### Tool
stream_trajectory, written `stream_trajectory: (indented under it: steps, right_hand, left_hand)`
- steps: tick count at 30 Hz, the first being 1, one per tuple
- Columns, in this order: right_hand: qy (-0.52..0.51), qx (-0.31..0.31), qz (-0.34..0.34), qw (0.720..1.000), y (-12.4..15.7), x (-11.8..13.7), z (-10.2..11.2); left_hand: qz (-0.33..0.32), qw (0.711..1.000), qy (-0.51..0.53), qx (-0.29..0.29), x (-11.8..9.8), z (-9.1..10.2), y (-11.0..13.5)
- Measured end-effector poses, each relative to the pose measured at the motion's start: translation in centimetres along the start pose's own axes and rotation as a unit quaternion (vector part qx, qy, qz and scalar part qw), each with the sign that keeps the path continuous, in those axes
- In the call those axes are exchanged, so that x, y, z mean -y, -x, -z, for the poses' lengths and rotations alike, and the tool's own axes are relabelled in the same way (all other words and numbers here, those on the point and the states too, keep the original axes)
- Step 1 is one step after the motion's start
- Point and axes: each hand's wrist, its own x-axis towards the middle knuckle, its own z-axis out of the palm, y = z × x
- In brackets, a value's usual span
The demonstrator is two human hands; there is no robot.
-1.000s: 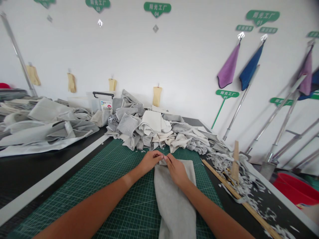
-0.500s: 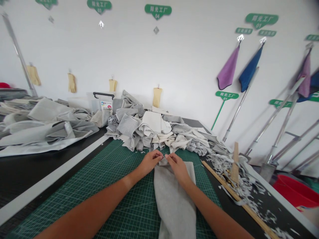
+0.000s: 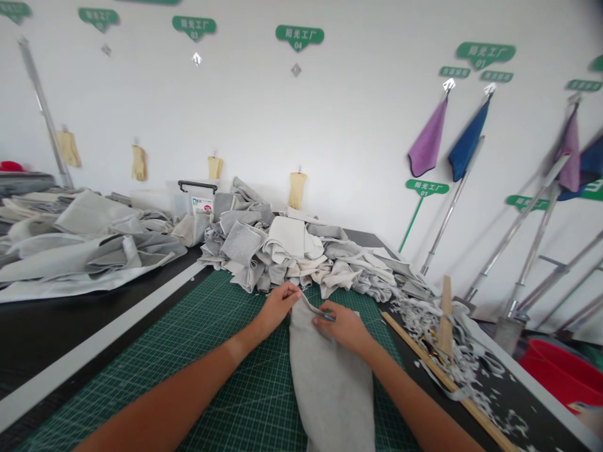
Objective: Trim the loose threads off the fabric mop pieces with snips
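A long piece of grey cloth (image 3: 330,383) lies on the green cutting mat (image 3: 207,370), reaching down past the lower edge of view. At its far left corner, my left hand (image 3: 281,304) pinches the edge between thumb and fingertips. My right hand (image 3: 346,326) is closed around a thin bluish tool (image 3: 326,316), mostly hidden by the fingers, so its kind is unclear. That hand rests over the cloth's far end, close to its edge. Just beyond both hands stands a heap of grey and cream cloth pieces (image 3: 287,238).
Left of the mat is another cloth pile (image 3: 85,245). A wooden strip (image 3: 452,376), scissors (image 3: 429,346) and cloth scraps (image 3: 475,351) lie to the right. Behind the heap stands a clear box with a black handle (image 3: 198,186). A red bucket (image 3: 560,376) is at far right.
My right hand has drawn away from my left, to the right and slightly nearer me; the bluish tool now shows in it. The cloth's far edge lies more exposed. The view has tilted slightly up.
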Motion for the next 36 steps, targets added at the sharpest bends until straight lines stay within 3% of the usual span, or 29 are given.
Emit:
stream_trajectory:
  steps: [5, 8, 13, 17, 23, 30, 32, 36]
  right_hand:
    - [0.109, -0.030, -0.015, 0.993, -0.2, -0.7, 0.6]
    - [0.113, -0.012, -0.042, 0.993, -0.7, -1.6, 1.6]
    - [0.093, 0.030, -0.058, 0.993, -1.3, -3.4, 3.8]
    - [0.052, 0.071, -0.058, 0.994, -1.5, -4.6, 4.9]
    - [-0.019, 0.115, -0.063, 0.991, -1.6, -5.7, 4.8]
    - [-0.061, 0.155, -0.007, 0.986, -1.4, -5.1, 5.3]
    - [-0.093, 0.182, -0.027, 0.978, -1.2, -4.8, 5.4]
    - [-0.238, 0.228, -0.080, 0.941, -0.7, -4.1, 4.9]
  left_hand:
    - [0.017, 1.000, 0.006, 0.007, -0.5, 0.7, -0.3]
    - [0.024, 1.000, -0.001, 0.010, -0.8, 1.4, -0.4]
    - [0.089, 0.995, -0.029, 0.039, -1.1, 3.3, -0.7]
    - [0.154, 0.978, -0.077, 0.121, -1.7, 5.1, -0.6]
    - [0.203, 0.928, -0.143, 0.276, -3.5, 7.1, 0.0]
    - [0.254, 0.861, -0.211, 0.387, -4.8, 9.9, 0.3]
    - [0.284, 0.847, -0.250, 0.374, -4.7, 11.0, 0.2]
    - [0.305, 0.849, -0.309, 0.302, -4.5, 13.0, -0.2]
